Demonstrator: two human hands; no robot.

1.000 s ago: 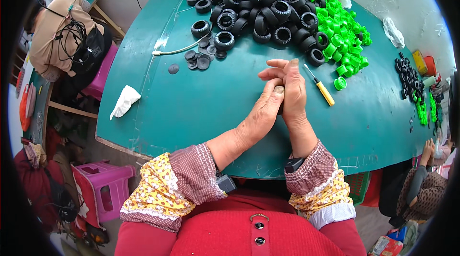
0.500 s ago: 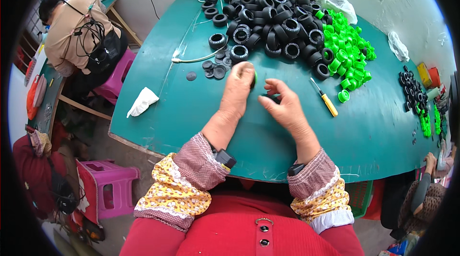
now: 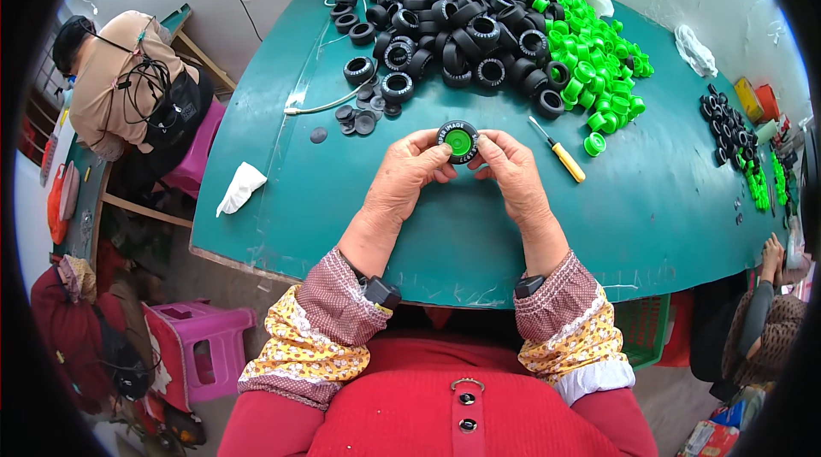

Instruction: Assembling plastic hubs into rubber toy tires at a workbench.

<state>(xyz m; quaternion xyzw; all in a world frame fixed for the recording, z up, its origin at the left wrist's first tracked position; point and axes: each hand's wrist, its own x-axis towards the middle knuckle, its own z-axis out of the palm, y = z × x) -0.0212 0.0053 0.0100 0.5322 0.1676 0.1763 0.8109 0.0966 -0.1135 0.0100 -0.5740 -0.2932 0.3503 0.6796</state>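
1. Grip closed on both sides: one black tyre (image 3: 457,125) is pinched between the left hand (image 3: 409,166) and the right hand (image 3: 511,168).
2. Green hub (image 3: 460,144) is seen inside the tyre's opening; lettered side is turned up toward the camera.
3. Thumbs are laid on the tyre's face from either side; the other fingers are curled at its edges and underneath, partly hidden.
4. Tyre is held over the bench (image 3: 342,200), in front of a tyre heap (image 3: 466,34). Green hub pile (image 3: 599,72) is set against the heap's right side.
5. Yellow-handled screwdriver (image 3: 566,161) is left lying just right of the right hand, untouched.
6. Dark discs (image 3: 363,121) are scattered near a pale cable (image 3: 321,109); crumpled white scrap (image 3: 241,189) is seen farther left.
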